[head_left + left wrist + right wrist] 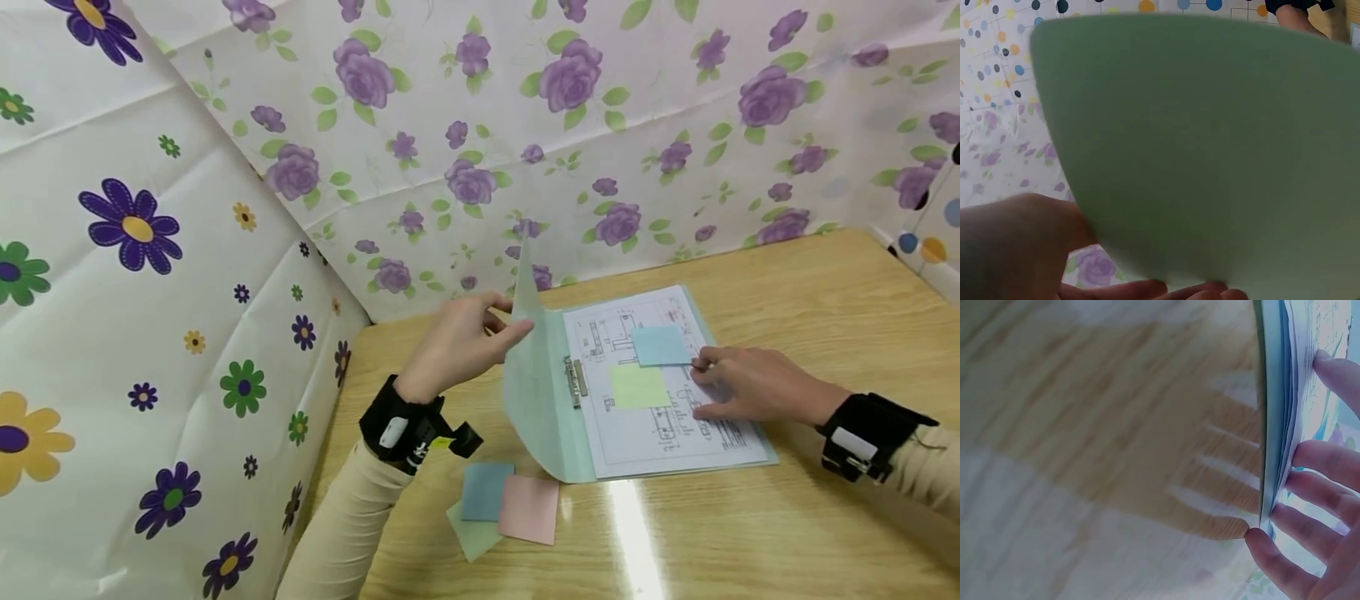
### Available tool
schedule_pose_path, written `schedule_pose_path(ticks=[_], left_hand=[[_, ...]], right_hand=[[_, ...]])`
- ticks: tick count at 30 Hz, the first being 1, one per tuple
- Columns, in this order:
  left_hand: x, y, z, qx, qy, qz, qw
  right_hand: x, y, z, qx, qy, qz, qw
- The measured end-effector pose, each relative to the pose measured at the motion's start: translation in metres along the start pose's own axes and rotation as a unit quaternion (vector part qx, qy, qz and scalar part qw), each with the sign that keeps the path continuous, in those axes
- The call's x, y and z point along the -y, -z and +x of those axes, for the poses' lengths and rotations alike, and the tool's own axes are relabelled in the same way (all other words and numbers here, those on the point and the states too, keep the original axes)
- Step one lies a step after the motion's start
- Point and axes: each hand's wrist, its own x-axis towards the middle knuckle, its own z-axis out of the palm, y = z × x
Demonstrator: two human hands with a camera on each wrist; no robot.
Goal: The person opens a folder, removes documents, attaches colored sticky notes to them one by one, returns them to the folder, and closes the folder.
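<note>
A pale green folder [551, 417] lies open on the table, its front cover standing nearly upright. My left hand [468, 342] pinches the cover's free edge between thumb and fingers; in the left wrist view the cover [1197, 144] fills most of the picture. Inside, a metal clip [576, 382] sits at the left side of a stack of printed drawings [618, 458]. A blue sticky note [660, 343] and a yellow-green sticky note [640, 387] lie on the top sheet. My right hand [761, 387] rests at the stack's right edge, fingers [1322, 462] touching the sheet edges.
Left of the folder's near corner, a blue note pad [486, 492], a pink note pad [529, 510] and a green note pad [476, 537] overlap on the wooden table [817, 308]. Flower-patterned sheets [465, 125] hang close behind and to the left.
</note>
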Motion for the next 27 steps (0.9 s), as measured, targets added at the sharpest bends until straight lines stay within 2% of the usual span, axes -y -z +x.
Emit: schedule_pose_path(ticks=[3, 7, 10, 13, 18, 21, 27], left_hand=[[-0.002, -0.012, 0.009, -0.013, -0.021, 0.004, 0.9997], [0.004, -0.032, 0.022, -0.024, -0.089, 0.016, 0.9956], [0.014, -0.046, 0.029, -0.023, -0.141, 0.012, 0.9896], [0.023, -0.058, 0.033, -0.021, -0.18, 0.01, 0.9834], [0.033, -0.073, 0.039, -0.026, -0.234, 0.043, 0.971], [0.035, -0.078, 0.041, -0.017, -0.263, 0.061, 0.9628], [0.038, -0.089, 0.047, 0.033, -0.299, 0.102, 0.9481]], right_hand=[[-0.001, -0.001, -0.001, -0.001, 0.002, 0.001, 1.0], [-0.001, -0.002, -0.001, 0.005, 0.002, 0.007, 1.0], [0.001, -0.002, 0.0, 0.008, 0.001, 0.011, 1.0], [0.002, -0.001, 0.0, 0.008, 0.001, 0.008, 1.0], [0.002, -0.001, 0.0, 0.003, 0.004, 0.003, 1.0], [0.003, -0.001, -0.001, -0.001, 0.007, 0.005, 1.0], [0.003, 0.001, -0.002, -0.002, 0.005, 0.022, 1.0]])
